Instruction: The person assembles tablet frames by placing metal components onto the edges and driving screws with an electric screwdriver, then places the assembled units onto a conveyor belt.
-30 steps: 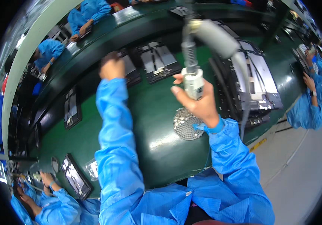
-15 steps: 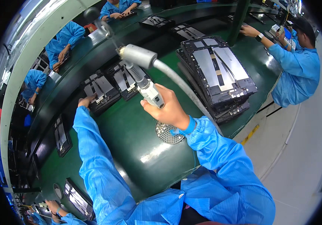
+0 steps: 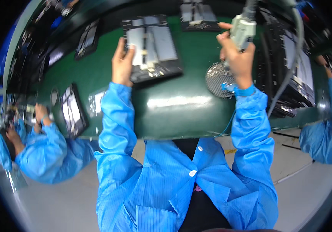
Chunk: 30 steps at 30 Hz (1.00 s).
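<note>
Green tabletop (image 3: 173, 121) is carrying a dark tablet (image 3: 73, 110) at far left. The left hand (image 3: 122, 62) is holding an opened tablet (image 3: 154, 50) by its left edge, thumb on top, fingers nearly closed, probably to steady it; blur is hiding whether it is resting flat. A round dish (image 3: 214, 83) is sitting beside the right hand (image 3: 238, 54), which is wrapping snugly around a pale tool (image 3: 244, 31), seemingly for control. A tablet stack (image 3: 299, 69) is standing at right.

Pale handheld tool (image 3: 243, 31), upper end beyond top edge
</note>
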Motion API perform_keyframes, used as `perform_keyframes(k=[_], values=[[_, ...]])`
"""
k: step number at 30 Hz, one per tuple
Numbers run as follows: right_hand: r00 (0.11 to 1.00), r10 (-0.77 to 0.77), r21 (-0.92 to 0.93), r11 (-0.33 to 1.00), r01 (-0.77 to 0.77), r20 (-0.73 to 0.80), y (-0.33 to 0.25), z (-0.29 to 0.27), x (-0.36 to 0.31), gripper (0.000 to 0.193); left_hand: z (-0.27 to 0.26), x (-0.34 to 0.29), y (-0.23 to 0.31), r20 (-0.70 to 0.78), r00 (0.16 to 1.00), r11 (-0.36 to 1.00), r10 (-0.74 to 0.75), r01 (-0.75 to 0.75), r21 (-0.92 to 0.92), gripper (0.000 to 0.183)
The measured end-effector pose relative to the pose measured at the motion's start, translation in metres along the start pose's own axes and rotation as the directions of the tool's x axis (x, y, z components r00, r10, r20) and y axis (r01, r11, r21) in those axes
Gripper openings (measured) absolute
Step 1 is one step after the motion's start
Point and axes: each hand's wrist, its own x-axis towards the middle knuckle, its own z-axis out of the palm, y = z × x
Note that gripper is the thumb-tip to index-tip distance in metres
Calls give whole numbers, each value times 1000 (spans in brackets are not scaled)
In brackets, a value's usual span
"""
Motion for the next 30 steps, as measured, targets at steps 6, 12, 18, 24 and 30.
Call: perform_keyframes(k=[6,12,18,24,30], values=[[999,-52,-1,999,52,8,-5,4,-11,19,2,-137,-37,128,986,985,105,-120,122,64],[997,-57,-22,998,58,58,1,10,-16,19,-18,-165,-12,178,811,184,557,-330,926,41],[995,-62,-1,998,63,76,-4,17,-23,20,-146,-72,-10,355,854,380,379,-494,782,16],[995,-59,-10,998,60,77,-6,18,-28,19,-137,-21,5,503,864,436,8,-456,776,19],[993,-86,16,996,85,83,-2,16,-24,18,-148,-17,6,443,875,562,-196,-270,782,20]])
